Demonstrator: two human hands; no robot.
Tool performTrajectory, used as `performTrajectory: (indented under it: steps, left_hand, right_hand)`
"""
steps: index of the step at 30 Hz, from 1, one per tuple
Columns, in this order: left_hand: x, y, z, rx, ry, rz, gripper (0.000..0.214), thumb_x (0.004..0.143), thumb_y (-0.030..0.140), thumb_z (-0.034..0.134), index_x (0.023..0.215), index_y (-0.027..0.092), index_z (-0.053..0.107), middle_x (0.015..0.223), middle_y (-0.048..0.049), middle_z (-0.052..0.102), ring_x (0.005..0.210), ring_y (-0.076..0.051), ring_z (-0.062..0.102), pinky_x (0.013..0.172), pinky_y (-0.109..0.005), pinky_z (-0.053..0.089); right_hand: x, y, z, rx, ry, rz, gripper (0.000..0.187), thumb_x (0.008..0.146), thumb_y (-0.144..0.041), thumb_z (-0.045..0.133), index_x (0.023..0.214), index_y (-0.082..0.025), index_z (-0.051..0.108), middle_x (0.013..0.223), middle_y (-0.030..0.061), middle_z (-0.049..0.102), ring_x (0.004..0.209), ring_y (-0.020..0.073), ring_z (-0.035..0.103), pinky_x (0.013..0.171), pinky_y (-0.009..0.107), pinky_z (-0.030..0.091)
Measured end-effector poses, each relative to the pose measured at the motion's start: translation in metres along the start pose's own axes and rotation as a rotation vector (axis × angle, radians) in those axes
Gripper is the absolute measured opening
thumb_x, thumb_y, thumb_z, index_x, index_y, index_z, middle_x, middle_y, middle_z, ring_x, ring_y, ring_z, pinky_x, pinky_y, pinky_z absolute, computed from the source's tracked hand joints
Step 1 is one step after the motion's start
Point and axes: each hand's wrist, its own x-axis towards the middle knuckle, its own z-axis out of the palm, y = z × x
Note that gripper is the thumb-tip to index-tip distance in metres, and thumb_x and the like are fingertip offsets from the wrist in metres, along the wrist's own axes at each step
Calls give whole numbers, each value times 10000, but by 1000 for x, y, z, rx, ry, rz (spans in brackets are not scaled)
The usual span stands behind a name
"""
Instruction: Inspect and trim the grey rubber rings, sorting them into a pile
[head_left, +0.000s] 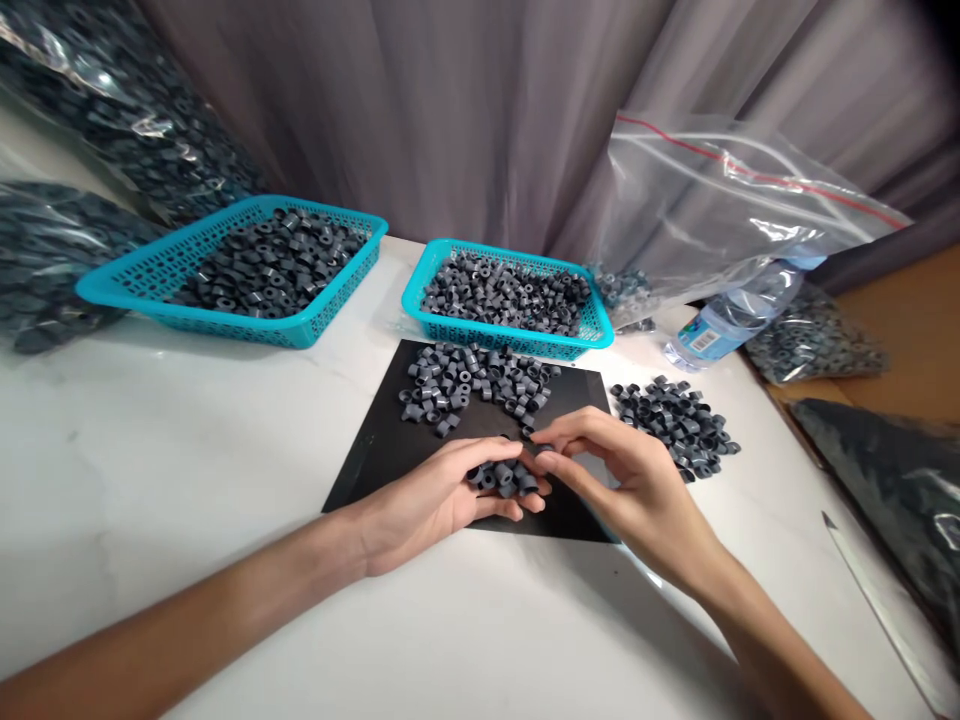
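My left hand (442, 490) is cupped palm-up around several small dark grey plastic caps (506, 478) just above a black mat (367, 465). Close to its fingertips, my right hand (622, 475) pinches one grey cap (545, 450) between thumb and index finger; the fingers partly cover it. A loose pile of the same short, hollow caps (465, 380) lies on the far part of the mat. To the right, a second pile of caps (679, 425) rests on the white table (225, 440).
Two turquoise baskets, the left one (315, 325) and the middle one (510, 342), hold many grey pieces. A clear zip bag (690, 200) and a water bottle (739, 310) stand at the back right. Filled bags (82, 90) stand at left; a pencil (862, 580) lies at right.
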Motion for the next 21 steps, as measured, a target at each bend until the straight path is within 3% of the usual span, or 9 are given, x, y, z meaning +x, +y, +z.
performTrajectory:
  steps: [5, 10, 21]
  left_hand:
    - [0, 1, 1, -7, 19, -10, 280, 967, 307, 515, 880, 114, 698, 868, -81, 662, 871, -191, 628, 816, -318, 461]
    - [1, 1, 1, 20, 15, 9, 258, 958, 293, 543, 902, 101, 705, 880, -78, 651, 884, -191, 617, 834, -323, 462]
    - [0, 2, 1, 49, -11, 34, 167, 910, 223, 610, 948, 109, 726, 922, -66, 646, 890, -166, 604, 822, -291, 463]
  right_hand:
    - [1, 4, 2, 177, -19, 65, 194, 956, -274, 639, 1132, -269, 719, 1071, 34, 685, 994, 183, 660, 880, 313, 539]
    - [3, 6, 0, 288, -64, 128, 218, 937, -288, 667, 1145, -281, 731, 1108, 39, 689, 1027, 194, 669, 910, 324, 547]
    - [5, 7, -4, 216, -62, 146, 217, 920, -346, 690, 1110, -261, 752, 1024, 39, 725, 930, 188, 681, 837, 314, 541]
